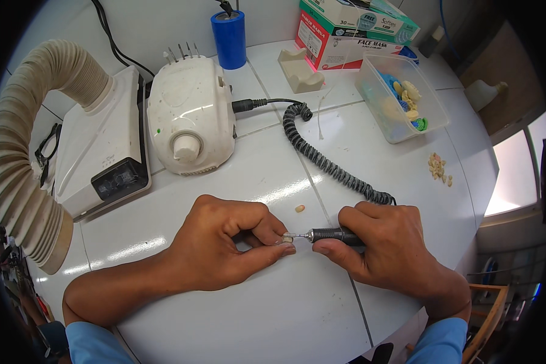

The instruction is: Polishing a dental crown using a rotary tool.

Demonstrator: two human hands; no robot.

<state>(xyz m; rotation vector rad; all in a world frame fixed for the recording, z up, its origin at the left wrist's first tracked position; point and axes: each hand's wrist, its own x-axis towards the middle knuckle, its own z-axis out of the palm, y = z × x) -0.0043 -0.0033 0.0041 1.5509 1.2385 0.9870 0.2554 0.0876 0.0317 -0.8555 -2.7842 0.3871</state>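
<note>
Between thumb and forefinger, my left hand [230,242] pinches a small pale tooth-like piece [287,239]. My right hand [388,249] is wrapped round a black rotary handpiece [333,235], held nearly level and pointing left. Its thin metal bur [297,235] reaches the piece at my left fingertips; whether it touches cannot be made out. Just beyond my fingers, one loose cream tooth-like piece [299,208] lies on the white tiled table [242,321]. A coiled grey cord [327,161] runs from near the handpiece to a white control unit [188,121] with a knob.
A white machine [103,145] with a ribbed hose [18,145] stands at left. Behind are a blue cylinder [229,39], a cream rest [300,71] and stacked boxes [346,36]. At right are a clear plastic tub [376,115] and a pile of small cream pieces [437,167].
</note>
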